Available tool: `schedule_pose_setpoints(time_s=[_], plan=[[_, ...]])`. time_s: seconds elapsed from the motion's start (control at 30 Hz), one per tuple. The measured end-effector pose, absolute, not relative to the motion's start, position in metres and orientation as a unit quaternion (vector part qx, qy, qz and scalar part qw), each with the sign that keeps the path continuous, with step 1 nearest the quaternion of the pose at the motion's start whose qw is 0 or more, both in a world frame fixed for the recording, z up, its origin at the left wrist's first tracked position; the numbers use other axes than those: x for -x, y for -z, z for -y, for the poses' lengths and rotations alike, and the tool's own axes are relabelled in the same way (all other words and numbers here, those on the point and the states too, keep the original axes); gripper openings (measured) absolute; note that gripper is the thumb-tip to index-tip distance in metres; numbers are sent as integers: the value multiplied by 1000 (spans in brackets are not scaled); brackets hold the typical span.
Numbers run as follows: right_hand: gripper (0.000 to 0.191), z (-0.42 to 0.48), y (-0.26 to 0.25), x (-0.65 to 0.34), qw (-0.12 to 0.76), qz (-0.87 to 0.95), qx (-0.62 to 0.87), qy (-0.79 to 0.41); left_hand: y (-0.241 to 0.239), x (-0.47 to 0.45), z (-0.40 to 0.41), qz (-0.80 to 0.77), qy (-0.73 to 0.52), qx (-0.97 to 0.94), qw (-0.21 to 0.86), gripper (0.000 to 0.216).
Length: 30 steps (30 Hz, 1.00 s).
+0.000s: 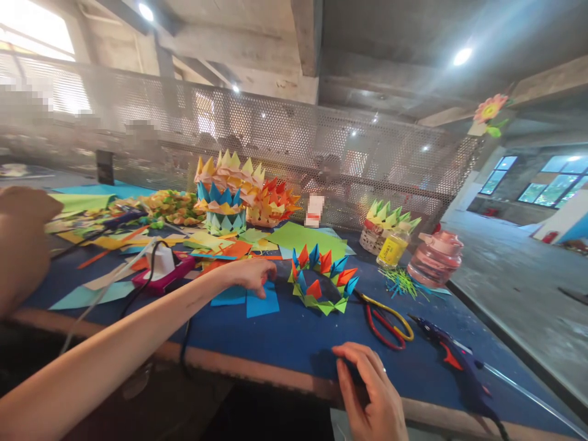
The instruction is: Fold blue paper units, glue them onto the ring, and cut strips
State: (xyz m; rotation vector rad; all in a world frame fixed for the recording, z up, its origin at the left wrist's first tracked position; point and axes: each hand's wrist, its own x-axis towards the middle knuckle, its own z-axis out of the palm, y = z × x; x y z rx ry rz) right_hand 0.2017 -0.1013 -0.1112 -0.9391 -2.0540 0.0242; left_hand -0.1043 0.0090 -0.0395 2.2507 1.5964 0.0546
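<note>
My left hand (255, 274) reaches over the table with bent fingers, its fingertips at a blue paper square (263, 304). Thumb and forefinger look apart, and I see nothing lifted between them. A second blue sheet (228, 297) lies partly under my wrist. Just right of that hand stands a ring of folded paper (323, 304) with blue and orange points over a green base. My right hand (367, 383) rests by the table's front edge, fingers loosely curved and apart, holding nothing. Scissors (389, 321) with red and yellow handles lie beyond it.
A glue gun (452, 352) lies at the right, near a pink bottle (435, 258) and a yellow-labelled bottle (394, 246). Folded paper crowns (225, 214) stand at the back. A magenta power strip (165, 277) with cords sits at left. Another person's blurred arm (22, 245) enters there.
</note>
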Motion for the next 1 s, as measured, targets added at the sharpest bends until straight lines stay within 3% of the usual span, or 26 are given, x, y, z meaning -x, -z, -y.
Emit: schedule_pose_setpoints(time_s=[0.1, 0.27, 0.47, 1.0], plan=[[19, 104, 111, -204, 430, 819, 381, -9, 42, 107, -14, -554, -17, -809, 196, 42], [18, 106, 111, -206, 423, 817, 391, -8, 39, 107, -13, -534, -35, -823, 191, 61], [17, 104, 111, -206, 426, 822, 379, 7, 36, 102, -11, -549, -15, -812, 196, 49], [16, 103, 112, -206, 413, 825, 386, -3, 33, 101, -2, -604, -23, -780, 163, 49]])
